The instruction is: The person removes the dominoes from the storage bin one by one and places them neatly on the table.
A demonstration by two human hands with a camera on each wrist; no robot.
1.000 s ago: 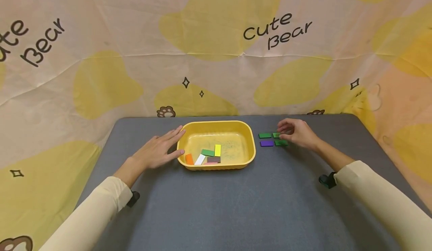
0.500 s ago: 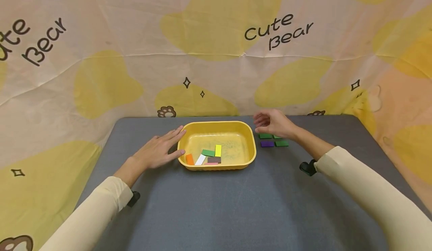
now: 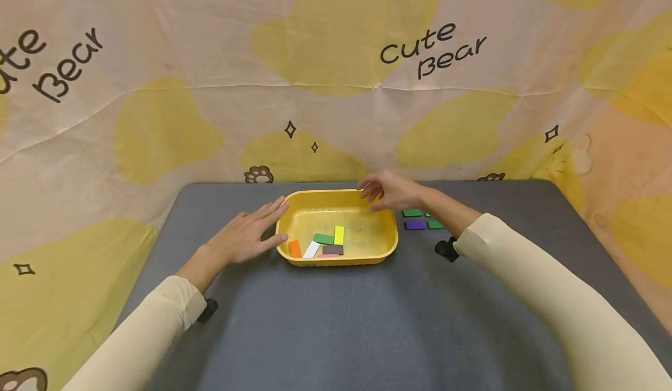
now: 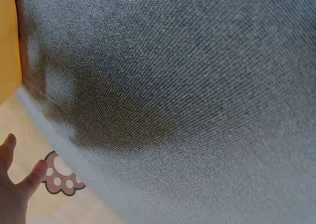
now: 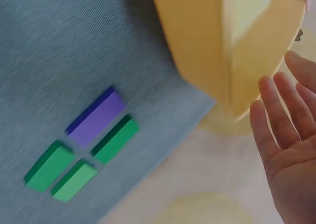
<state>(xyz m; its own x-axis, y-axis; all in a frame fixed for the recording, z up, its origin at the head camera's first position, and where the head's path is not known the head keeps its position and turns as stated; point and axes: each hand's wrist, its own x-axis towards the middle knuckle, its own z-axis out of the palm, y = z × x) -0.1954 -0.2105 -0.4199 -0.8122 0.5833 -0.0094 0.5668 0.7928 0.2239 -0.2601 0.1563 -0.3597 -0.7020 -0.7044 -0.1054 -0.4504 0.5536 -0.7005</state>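
One yellow tray, smooth, glossy, rounded-rectangular, between the hands; left hand at its rim, fingers straight, slightly spread; right hand over its far right corner, fingers loosely curved, thumb apart; inside, nearer the left hand, six oblong blocks: orange, white, green, yellow, dark brown, pink; right of the right hand, one purple block and three green blocks, flat, sharp-edged, in two rows; beneath both hands, a grey, woven-textured tabletop.

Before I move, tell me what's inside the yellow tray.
The tray holds an orange block, white block, green block, yellow block, dark block and pink block. Its near wall partly hides the pink one; the right hand covers part of the far-right corner.
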